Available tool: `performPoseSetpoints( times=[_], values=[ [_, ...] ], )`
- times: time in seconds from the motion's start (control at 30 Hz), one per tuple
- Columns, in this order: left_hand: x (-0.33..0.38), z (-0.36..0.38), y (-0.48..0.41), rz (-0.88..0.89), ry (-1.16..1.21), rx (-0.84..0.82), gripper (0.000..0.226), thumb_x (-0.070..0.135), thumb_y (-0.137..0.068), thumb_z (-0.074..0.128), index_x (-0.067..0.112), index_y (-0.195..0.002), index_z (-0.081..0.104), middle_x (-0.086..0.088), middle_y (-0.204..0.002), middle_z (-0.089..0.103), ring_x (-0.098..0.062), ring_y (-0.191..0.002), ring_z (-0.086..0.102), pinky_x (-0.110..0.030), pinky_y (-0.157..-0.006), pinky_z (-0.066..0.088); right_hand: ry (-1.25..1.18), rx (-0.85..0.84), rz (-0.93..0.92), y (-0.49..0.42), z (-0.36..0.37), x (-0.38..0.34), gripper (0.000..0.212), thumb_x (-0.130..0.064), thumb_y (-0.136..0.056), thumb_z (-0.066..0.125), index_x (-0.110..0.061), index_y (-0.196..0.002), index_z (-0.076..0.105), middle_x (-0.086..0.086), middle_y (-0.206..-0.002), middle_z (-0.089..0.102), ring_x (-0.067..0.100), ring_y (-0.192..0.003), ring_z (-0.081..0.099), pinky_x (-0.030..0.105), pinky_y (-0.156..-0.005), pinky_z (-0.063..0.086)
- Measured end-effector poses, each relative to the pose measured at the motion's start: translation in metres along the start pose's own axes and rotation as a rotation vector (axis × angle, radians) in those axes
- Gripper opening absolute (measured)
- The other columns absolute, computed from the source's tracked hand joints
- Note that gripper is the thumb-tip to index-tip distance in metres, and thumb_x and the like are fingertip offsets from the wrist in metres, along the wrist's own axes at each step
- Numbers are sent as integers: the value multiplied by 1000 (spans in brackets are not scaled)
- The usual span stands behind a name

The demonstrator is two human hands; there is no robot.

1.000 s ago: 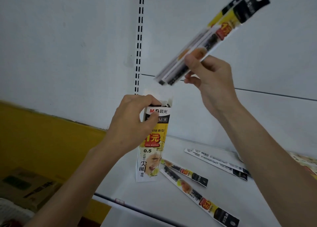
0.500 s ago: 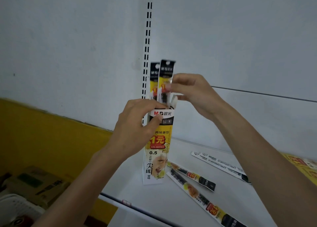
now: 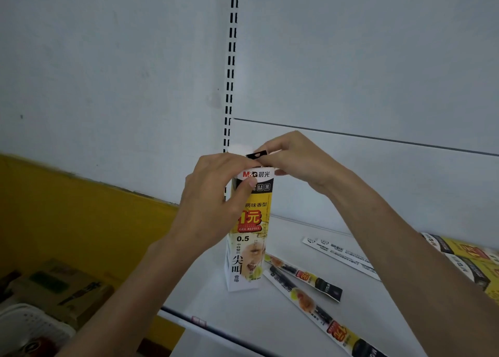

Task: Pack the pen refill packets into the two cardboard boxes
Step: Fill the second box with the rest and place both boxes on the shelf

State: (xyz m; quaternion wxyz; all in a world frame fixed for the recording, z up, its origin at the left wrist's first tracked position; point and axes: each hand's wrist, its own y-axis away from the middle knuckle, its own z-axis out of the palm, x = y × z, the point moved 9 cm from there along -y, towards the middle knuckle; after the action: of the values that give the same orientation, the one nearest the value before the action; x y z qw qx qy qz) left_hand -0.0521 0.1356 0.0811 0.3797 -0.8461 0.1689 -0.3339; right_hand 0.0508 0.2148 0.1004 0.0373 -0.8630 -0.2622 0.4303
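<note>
My left hand (image 3: 216, 194) has its fingers (image 3: 244, 188) wrapped round the upper part of the upright cardboard box (image 3: 248, 248), thumb on the printed front, steadying it on the shelf (image 3: 243, 319). Half a second ago the refill packets stood well out of the box mouth. Now only their black header (image 3: 256, 154) shows above the rim, pinched by my right hand (image 3: 291, 157). I judge this bundle is nearly seated and needs one last push before I let go.

Low on the left, below the shelf, sit a brown carton (image 3: 59, 283) and a white basket (image 3: 29, 327), neither in my way. Right of the box, two loose packets (image 3: 305, 275) lie near its foot, and a white-backed packet (image 3: 340, 254) lies farther back, partly under my right forearm. At the far right edge there is yellow printed packaging (image 3: 469, 259); I cannot tell whether it is the second box. A white flap at the box mouth could catch the headers.
</note>
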Motion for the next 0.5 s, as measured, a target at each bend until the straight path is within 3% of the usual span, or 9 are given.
performPoseSetpoints(
  times=[0.13, 0.2, 0.27, 0.33, 0.5],
  values=[
    [-9, 2, 1, -42, 75, 4, 35, 40, -82, 43, 26, -109, 61, 13, -109, 44, -9, -108, 44, -46, -86, 46, 51, -35, -5, -2, 3, 1, 24, -20, -87, 59, 0, -94, 71, 19, -109, 65, 16, -88, 56, 31, -83, 45],
    [-14, 2, 1, -43, 92, 17, 36, 47, -83, 41, 32, -109, 59, 15, -114, 39, -8, -113, 42, -50, -86, 47, -2, 29, -67, -1, 0, -4, 20, -19, -85, 63, -2, -89, 72, 13, -111, 64, 18, -96, 59, 35, -87, 46],
    [-16, 5, 1, -38, 89, 20, 35, 51, -82, 38, 36, -108, 57, 20, -119, 33, -5, -115, 40, -52, -87, 46, -31, 167, -180, 2, -8, -11, 6, -20, -82, 68, -18, -80, 73, -5, -102, 64, 9, -97, 58, 29, -86, 45],
    [-18, 7, 1, -52, 89, 26, 30, 47, -83, 40, 38, -107, 56, 20, -122, 31, -5, -117, 38, -52, -88, 46, 21, 239, -263, 6, -10, -16, 9, -20, -83, 68, -26, -78, 73, -17, -86, 63, -3, -87, 54, 24, -81, 41],
    [-21, 11, -2, -81, 76, 11, 36, 45, -83, 38, 35, -113, 56, 7, -134, 36, -10, -122, 36, -52, -91, 43, 79, 199, -261, 10, -7, -15, 16, -23, -88, 60, -19, -85, 75, -23, -74, 64, -15, -76, 52, 8, -68, 37]
  ],
)
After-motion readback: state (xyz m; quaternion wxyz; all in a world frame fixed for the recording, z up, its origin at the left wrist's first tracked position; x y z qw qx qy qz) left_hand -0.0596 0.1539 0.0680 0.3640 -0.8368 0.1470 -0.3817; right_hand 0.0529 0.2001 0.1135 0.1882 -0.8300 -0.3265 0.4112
